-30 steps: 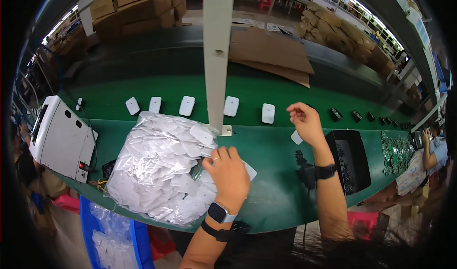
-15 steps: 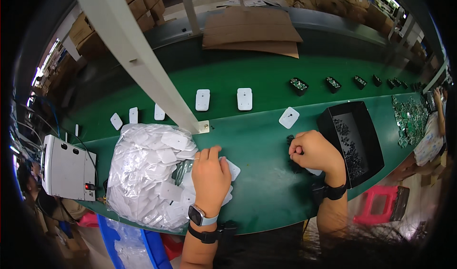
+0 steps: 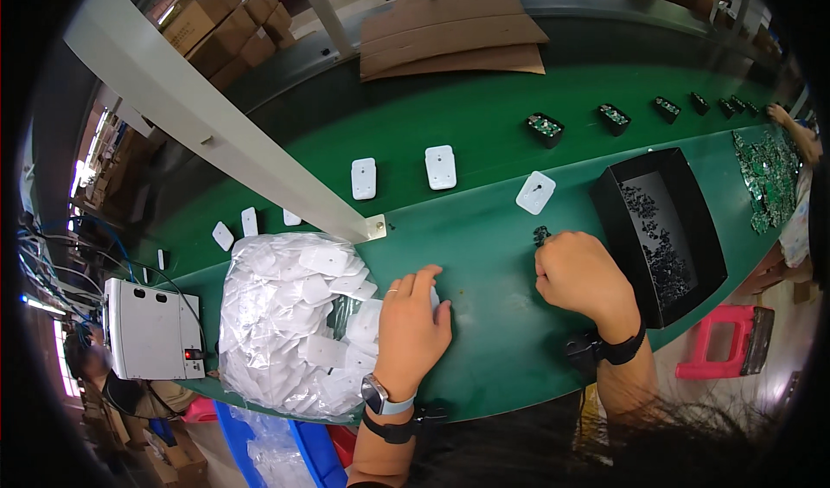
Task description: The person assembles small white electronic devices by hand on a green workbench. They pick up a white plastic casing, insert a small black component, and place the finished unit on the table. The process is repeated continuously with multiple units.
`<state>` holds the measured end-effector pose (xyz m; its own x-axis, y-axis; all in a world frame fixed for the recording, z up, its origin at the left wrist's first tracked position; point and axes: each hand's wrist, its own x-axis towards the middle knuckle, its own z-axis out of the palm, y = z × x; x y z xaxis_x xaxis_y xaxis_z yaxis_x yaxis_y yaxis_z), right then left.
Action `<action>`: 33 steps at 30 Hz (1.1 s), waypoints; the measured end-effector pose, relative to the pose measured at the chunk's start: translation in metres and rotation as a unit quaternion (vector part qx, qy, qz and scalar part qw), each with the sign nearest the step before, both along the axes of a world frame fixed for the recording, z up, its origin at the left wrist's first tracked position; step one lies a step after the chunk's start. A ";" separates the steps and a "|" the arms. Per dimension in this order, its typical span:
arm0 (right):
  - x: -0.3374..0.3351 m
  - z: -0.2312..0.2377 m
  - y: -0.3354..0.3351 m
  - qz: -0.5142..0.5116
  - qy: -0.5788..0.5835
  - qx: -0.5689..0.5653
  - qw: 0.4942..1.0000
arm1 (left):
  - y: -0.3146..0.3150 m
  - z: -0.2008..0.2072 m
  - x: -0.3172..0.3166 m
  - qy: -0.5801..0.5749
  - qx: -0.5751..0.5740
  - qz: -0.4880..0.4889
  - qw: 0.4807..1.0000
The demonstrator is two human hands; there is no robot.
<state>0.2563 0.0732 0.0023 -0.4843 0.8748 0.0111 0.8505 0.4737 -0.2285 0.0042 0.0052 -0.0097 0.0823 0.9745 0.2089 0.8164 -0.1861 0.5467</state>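
My left hand [image 3: 413, 332] is at the right side of a clear plastic bag [image 3: 294, 324] full of white plastic covers. Between its thumb and fingers shows the edge of a white cover [image 3: 435, 298], mostly hidden by the hand. To the right, my right hand [image 3: 586, 282] is closed over the green table, its fingertips tucked out of sight; what they hold, if anything, cannot be made out. Small black parts [image 3: 541, 234] lie just beyond its knuckles. Farther off lies a single white cover [image 3: 536, 192] with a dark spot in its middle.
A black box [image 3: 661, 246] with small black parts stands right of my right hand. Black cases with circuit boards [image 3: 545, 129] and white units [image 3: 440, 168] line the green belt. A pale post [image 3: 233, 142] rises beside the bag. Loose circuit boards [image 3: 765, 177] lie far right, near another person's hand [image 3: 782, 118].
The view has shifted slightly. My left hand has moved a little right, now hiding most of the cover beside it. My right hand has drawn back from the small black parts, which show more.
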 end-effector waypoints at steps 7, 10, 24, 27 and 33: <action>-0.003 0.007 -0.001 -0.052 0.017 -0.040 0.998 | 0.000 0.011 0.004 -0.190 -0.068 -0.058 0.978; -0.002 0.006 -0.001 -0.061 0.038 -0.045 0.996 | 0.002 0.005 0.001 -0.274 -0.055 -0.063 0.958; 0.005 0.025 0.010 0.048 0.185 -0.143 0.971 | 0.002 -0.001 -0.005 -0.579 -0.088 -0.134 0.800; -0.001 0.037 0.009 0.099 0.321 -0.181 0.924 | 0.001 0.000 -0.006 -0.557 -0.093 -0.138 0.814; -0.032 0.033 -0.006 0.142 0.400 -0.214 0.880 | 0.000 0.003 -0.002 -0.518 -0.149 -0.186 0.822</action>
